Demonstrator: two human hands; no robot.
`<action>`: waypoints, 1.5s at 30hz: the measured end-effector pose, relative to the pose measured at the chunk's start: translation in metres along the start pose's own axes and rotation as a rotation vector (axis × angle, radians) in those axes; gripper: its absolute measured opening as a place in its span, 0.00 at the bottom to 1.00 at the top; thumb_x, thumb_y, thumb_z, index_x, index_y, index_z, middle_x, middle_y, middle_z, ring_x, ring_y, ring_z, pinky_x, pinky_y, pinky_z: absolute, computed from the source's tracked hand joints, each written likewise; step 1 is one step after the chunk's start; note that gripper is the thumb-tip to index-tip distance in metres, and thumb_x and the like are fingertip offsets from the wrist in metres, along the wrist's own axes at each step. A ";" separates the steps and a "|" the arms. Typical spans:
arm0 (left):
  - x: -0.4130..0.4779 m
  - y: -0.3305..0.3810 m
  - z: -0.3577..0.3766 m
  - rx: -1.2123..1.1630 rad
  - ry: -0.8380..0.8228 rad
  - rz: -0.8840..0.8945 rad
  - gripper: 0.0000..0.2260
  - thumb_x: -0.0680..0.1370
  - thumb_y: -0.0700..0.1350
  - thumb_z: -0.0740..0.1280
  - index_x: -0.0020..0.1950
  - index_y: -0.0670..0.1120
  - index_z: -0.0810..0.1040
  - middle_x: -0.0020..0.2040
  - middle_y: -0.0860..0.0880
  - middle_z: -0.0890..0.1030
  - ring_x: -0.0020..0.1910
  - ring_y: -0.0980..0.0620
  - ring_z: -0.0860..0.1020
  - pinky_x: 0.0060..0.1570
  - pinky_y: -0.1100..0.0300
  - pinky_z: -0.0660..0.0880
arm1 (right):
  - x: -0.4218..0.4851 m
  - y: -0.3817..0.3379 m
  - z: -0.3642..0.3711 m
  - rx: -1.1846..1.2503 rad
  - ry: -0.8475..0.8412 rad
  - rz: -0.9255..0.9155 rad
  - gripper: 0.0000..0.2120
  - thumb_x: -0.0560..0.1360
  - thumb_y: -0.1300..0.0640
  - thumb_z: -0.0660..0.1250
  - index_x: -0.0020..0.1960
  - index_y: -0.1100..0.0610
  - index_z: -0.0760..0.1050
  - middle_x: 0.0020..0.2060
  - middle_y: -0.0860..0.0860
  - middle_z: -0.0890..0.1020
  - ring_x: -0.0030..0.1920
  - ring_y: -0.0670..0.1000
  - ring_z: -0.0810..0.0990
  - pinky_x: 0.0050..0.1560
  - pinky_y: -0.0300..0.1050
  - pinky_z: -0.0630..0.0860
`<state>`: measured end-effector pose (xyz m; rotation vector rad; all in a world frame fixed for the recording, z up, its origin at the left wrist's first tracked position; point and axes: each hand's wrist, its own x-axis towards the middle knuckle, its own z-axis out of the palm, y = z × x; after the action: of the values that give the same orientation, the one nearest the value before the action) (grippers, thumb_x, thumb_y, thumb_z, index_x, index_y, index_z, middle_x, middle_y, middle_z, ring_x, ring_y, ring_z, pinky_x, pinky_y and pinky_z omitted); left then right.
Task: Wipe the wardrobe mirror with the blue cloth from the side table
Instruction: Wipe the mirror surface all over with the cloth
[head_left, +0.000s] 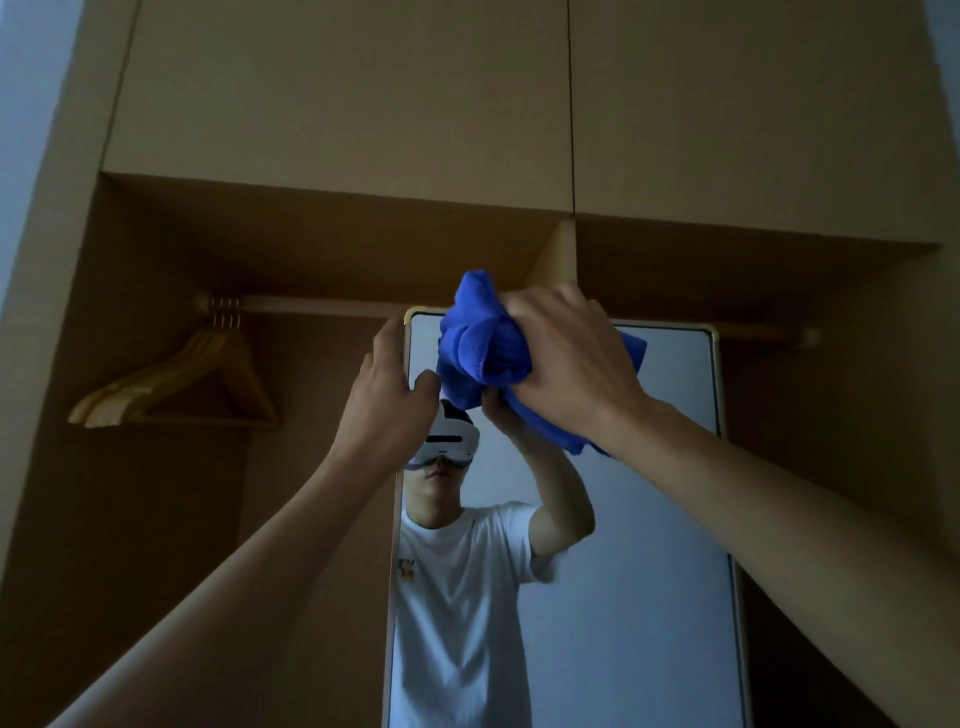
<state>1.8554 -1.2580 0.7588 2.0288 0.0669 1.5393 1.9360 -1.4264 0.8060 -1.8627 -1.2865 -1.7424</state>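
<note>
A tall mirror (649, 519) with a pale rounded frame stands inside the open wooden wardrobe. My right hand (571, 364) grips a bunched blue cloth (480, 348) against the top of the glass, near its upper left corner. My left hand (389, 384) grips the mirror's left edge just below that corner, fingers behind the frame and thumb on the front. The glass reflects a person in a white T-shirt and a white headset, with a raised arm.
A wooden rail (311, 306) runs across the wardrobe behind the mirror's top. Several wooden hangers (176, 384) hang at its left end. Closed upper cabinet doors (337, 104) sit overhead. Dark wardrobe walls lie on both sides of the mirror.
</note>
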 end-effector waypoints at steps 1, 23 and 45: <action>-0.003 -0.002 0.001 -0.005 0.006 -0.001 0.28 0.81 0.44 0.62 0.79 0.56 0.58 0.70 0.49 0.74 0.67 0.46 0.73 0.57 0.52 0.69 | -0.001 0.001 0.002 -0.048 0.005 0.005 0.14 0.70 0.51 0.69 0.55 0.50 0.72 0.47 0.47 0.77 0.51 0.55 0.75 0.45 0.47 0.64; -0.102 -0.048 0.013 -0.354 -0.055 -0.344 0.15 0.72 0.61 0.61 0.57 0.78 0.70 0.64 0.48 0.80 0.64 0.46 0.79 0.67 0.38 0.74 | -0.213 -0.060 0.063 0.133 -0.379 0.027 0.23 0.74 0.43 0.59 0.67 0.49 0.72 0.58 0.47 0.79 0.55 0.56 0.77 0.53 0.58 0.75; -0.199 -0.025 0.088 0.216 0.013 -0.003 0.26 0.79 0.39 0.67 0.77 0.47 0.66 0.72 0.48 0.68 0.71 0.50 0.66 0.72 0.50 0.64 | -0.253 0.003 0.045 0.992 -0.310 0.865 0.12 0.70 0.43 0.68 0.50 0.48 0.78 0.42 0.45 0.83 0.43 0.45 0.82 0.46 0.44 0.78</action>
<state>1.8755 -1.3488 0.5605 2.1822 0.2510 1.6023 1.9992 -1.4981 0.5674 -1.6405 -0.9022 -0.2726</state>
